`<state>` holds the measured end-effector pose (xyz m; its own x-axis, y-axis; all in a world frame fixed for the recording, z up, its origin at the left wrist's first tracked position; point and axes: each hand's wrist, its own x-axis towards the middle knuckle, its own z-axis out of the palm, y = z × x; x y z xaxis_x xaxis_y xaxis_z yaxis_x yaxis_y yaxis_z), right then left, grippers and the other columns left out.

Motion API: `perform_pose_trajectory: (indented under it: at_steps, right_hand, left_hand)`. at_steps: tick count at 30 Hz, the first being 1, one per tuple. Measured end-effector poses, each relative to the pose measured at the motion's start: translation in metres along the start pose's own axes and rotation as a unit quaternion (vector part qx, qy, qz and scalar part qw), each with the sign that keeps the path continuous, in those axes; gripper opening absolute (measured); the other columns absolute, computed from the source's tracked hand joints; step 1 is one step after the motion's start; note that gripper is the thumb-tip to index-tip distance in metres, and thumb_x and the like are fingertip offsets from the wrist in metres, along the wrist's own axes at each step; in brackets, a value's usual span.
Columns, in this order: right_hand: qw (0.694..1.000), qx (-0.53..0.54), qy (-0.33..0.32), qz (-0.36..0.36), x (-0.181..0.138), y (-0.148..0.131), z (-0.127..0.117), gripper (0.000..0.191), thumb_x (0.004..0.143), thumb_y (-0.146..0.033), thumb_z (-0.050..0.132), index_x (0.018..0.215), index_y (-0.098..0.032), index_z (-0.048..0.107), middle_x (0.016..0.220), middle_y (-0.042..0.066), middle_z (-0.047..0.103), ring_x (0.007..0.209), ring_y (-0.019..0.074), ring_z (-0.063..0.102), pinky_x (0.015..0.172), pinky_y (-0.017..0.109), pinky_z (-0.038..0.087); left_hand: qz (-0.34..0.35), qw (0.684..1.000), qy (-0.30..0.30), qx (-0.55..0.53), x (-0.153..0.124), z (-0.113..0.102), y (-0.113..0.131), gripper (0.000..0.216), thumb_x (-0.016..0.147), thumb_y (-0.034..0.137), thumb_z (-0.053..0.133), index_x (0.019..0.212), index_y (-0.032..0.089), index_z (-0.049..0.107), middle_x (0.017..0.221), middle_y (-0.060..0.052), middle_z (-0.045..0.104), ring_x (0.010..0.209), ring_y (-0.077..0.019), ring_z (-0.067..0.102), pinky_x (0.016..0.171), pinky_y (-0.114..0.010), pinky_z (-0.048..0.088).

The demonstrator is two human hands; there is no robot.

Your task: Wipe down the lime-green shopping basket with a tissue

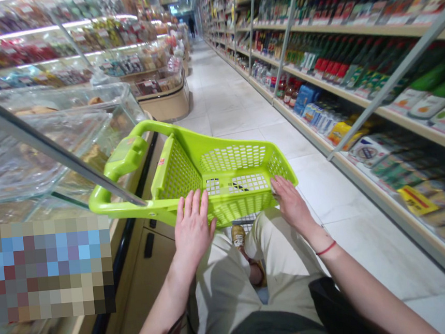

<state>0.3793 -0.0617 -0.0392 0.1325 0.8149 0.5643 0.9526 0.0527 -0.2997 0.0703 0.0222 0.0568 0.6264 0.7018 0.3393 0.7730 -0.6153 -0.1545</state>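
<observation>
A lime-green plastic shopping basket point(230, 161) on a cart frame stands in front of me in a shop aisle, with nothing in it. My left hand point(192, 227) rests on the basket's near rim, fingers stretched flat and together. My right hand point(291, 202) lies on the near right corner of the rim, fingers extended over the edge. A red band circles my right wrist. The green cart handle point(124, 160) juts out to the left, under a glass counter edge.
A glass display counter point(49, 140) with baked goods runs along the left. Shelves point(354, 72) stocked with bottles and packets line the right. A white tiled aisle point(224, 99) stretches ahead, with a person far off. My legs in light trousers show below.
</observation>
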Motion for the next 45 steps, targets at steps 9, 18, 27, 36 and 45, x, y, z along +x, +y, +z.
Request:
perform_pose_trajectory:
  at_steps: [9, 18, 27, 36, 45]
  right_hand:
    - [0.999, -0.012, 0.017, 0.043, 0.004, -0.008, 0.006, 0.068, 0.091, -0.004, 0.037, 0.156, -0.023, 0.035, 0.154, 0.012, 0.049, 0.146, 0.0284, 0.04, 0.118, 0.059, 0.037]
    - [1.0, 0.026, -0.011, -0.007, 0.01, -0.014, 0.007, 0.055, 0.097, -0.012, 0.041, 0.15, -0.026, 0.046, 0.149, 0.011, 0.054, 0.143, 0.0264, 0.045, 0.118, 0.055, 0.039]
    - [0.995, 0.065, 0.04, 0.058, -0.003, 0.041, -0.006, 0.052, 0.094, -0.015, 0.044, 0.144, -0.023, 0.054, 0.145, 0.011, 0.058, 0.14, 0.0265, 0.049, 0.117, 0.055, 0.04]
    - [0.998, 0.052, 0.009, 0.041, 0.008, 0.001, 0.003, 0.052, 0.096, -0.014, 0.04, 0.145, -0.024, 0.053, 0.148, 0.011, 0.056, 0.143, 0.0267, 0.045, 0.119, 0.057, 0.036]
    - [0.997, 0.068, -0.014, 0.021, 0.008, 0.009, -0.005, 0.052, 0.096, -0.015, 0.042, 0.145, -0.026, 0.052, 0.148, 0.009, 0.057, 0.143, 0.0257, 0.046, 0.118, 0.058, 0.037]
  left_hand:
    - [0.002, 1.0, 0.001, 0.006, 0.0, 0.001, 0.0, 0.069, 0.093, 0.039, 0.052, 0.153, 0.008, 0.035, 0.155, -0.017, 0.045, 0.146, -0.0344, 0.036, 0.125, -0.052, 0.019]
    - [0.004, 1.0, 0.0, 0.01, 0.0, -0.001, 0.0, 0.07, 0.093, 0.039, 0.052, 0.153, 0.008, 0.035, 0.155, -0.017, 0.045, 0.146, -0.0342, 0.036, 0.125, -0.051, 0.02]
    - [0.001, 1.0, 0.005, 0.005, 0.001, 0.0, 0.002, 0.07, 0.092, 0.037, 0.053, 0.153, 0.008, 0.035, 0.154, -0.018, 0.045, 0.146, -0.0339, 0.037, 0.125, -0.052, 0.02]
    - [-0.002, 1.0, 0.001, -0.005, 0.001, 0.0, 0.0, 0.069, 0.093, 0.037, 0.051, 0.153, 0.008, 0.035, 0.155, -0.018, 0.045, 0.147, -0.0337, 0.035, 0.126, -0.052, 0.018]
    - [-0.003, 1.0, 0.001, -0.017, 0.001, -0.001, 0.001, 0.069, 0.093, 0.036, 0.05, 0.154, 0.008, 0.035, 0.155, -0.018, 0.045, 0.148, -0.0336, 0.035, 0.126, -0.053, 0.019]
